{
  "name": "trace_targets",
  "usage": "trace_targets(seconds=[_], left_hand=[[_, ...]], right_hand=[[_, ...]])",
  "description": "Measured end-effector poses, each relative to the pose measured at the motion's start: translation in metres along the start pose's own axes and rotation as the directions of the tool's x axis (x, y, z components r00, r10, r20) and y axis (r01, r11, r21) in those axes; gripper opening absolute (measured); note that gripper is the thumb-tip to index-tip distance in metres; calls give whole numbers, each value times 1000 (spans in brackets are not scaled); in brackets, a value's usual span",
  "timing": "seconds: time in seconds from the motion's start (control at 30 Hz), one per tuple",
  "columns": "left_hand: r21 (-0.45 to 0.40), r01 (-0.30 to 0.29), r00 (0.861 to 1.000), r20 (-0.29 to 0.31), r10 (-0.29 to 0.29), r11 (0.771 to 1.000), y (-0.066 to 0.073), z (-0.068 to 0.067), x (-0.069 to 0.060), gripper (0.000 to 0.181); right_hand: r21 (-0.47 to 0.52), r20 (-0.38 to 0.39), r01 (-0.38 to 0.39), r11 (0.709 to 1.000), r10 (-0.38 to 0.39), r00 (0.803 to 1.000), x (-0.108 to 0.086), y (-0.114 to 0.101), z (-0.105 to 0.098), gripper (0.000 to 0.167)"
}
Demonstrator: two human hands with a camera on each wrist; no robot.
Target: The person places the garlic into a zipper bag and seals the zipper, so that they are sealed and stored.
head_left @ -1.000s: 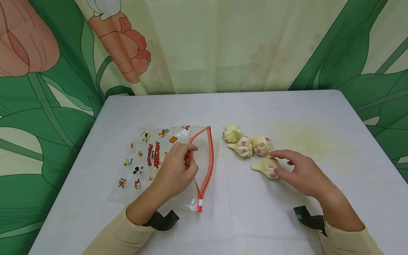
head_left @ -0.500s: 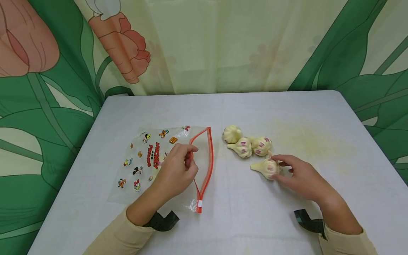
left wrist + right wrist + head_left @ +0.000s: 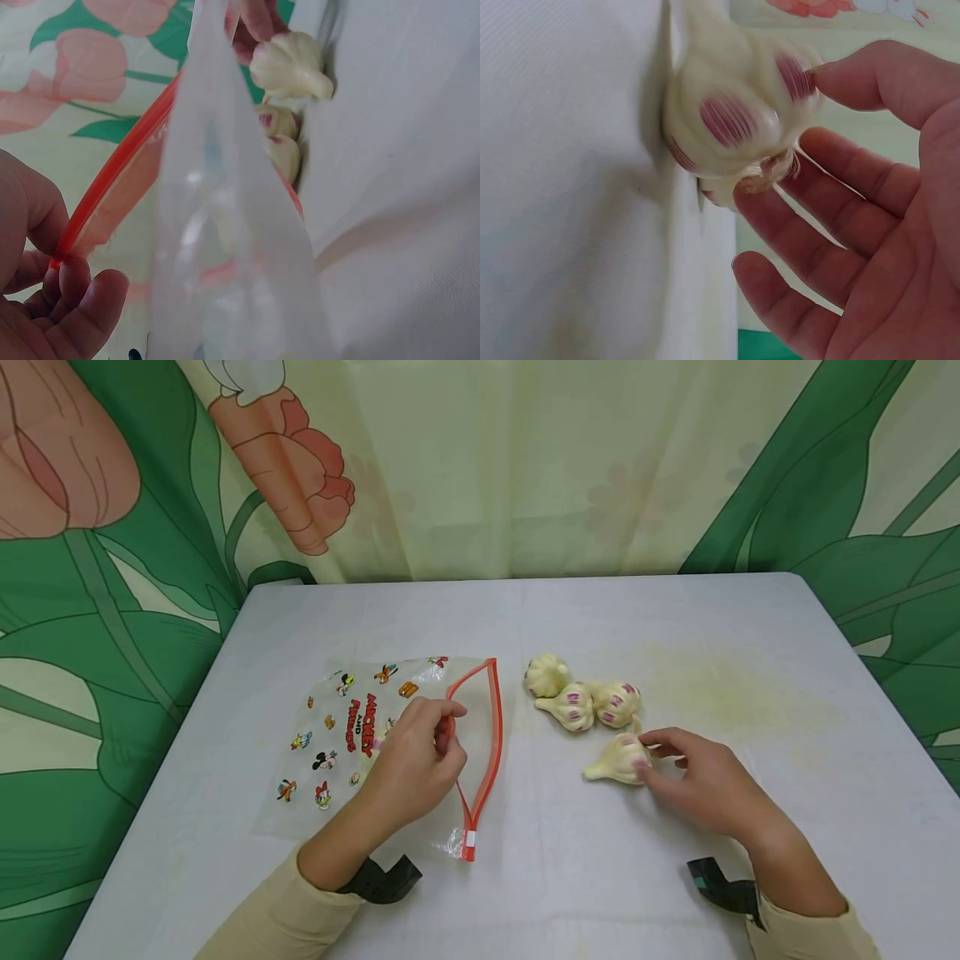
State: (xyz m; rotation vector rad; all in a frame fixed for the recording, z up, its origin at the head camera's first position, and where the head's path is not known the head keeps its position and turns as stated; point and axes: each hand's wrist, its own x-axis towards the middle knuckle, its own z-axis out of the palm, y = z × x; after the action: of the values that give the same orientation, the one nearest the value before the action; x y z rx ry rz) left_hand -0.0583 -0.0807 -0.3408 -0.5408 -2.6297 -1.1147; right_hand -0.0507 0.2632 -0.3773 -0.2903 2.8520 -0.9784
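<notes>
Since the earlier frame, the nearest garlic bulb [image 3: 617,760] has shifted slightly left and turned, its purple streaks no longer showing in the head view. The right hand [image 3: 701,781] pinches it at the root end, thumb on the near side, forefinger on the far side, other fingers loose; whether the bulb is clear of the table [image 3: 570,868] is hard to tell. Its stem points left. With so few fingertips on a rounded surface, the bulb could twist out and roll if the thumb slips.

Just beyond, three garlic bulbs [image 3: 573,706] lie clustered; a sideways swing of the hand might knock them apart.

Farther left, the left hand [image 3: 420,760] pinches one lip of the clear cartoon-print zip bag [image 3: 358,727], its red-edged mouth gaping right. The thin film looks floppy: were that pinch to loosen, the mouth could sag closed.
</notes>
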Motion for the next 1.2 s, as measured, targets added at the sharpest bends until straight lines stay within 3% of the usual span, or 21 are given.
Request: trace_targets(seconds=[0.1,0.27,0.5,0.67,0.87,1.2], left_hand=[[2,5,1000,3,-5,1000,0,0,0,25],[6,11,1000,9,-11,1000,1,0,0,25],[6,6,1000,9,-6,1000,1,-1,-1,25],[6,1,1000,10,-1,1000,0,0,-2,25],[5,0,1000,9,0,1000,0,0,-2,25],[17,2,1000,9,-2,1000,0,0,-1,26]], right_hand=[[-2,-10,-13,1000,13,1000,0,-1,1,41],[17,35,-18,1000,17,999,1,-2,5,53],[9,29,20,1000,-20,999,2,0,6,64],[0,50,34,999,-34,998,4,-2,7,60],[22,81,58,998,-59,995,6,-5,9,66],[77,57,122,990,-127,990,7,-4,14,57]])
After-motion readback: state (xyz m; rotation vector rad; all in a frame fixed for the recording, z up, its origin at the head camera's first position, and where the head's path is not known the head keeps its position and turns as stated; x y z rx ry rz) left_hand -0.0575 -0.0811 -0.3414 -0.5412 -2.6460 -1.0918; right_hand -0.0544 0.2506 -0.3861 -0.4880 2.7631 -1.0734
